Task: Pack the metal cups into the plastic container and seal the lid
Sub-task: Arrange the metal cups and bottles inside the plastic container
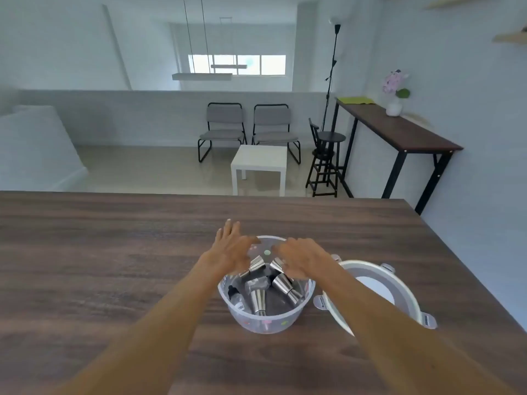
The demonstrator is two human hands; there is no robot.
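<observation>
A round clear plastic container [266, 323] stands on the dark wooden table [114, 252] near its front. Several shiny metal cups [258, 300] lie on their sides inside it. My left hand [232, 248] hovers over the container's far left rim, fingers spread, holding nothing. My right hand [303, 259] hovers over the far right rim, fingers curled down toward the cups; I see nothing gripped in it. The round white lid [379, 295] with locking tabs lies on the table just right of the container, partly hidden by my right forearm.
The table's right edge [467, 275] runs diagonally close to the lid. Beyond the far edge are a white side table [259, 162], two grey chairs [248, 129], a black stool and a tall dark console table [399, 132] along the right wall.
</observation>
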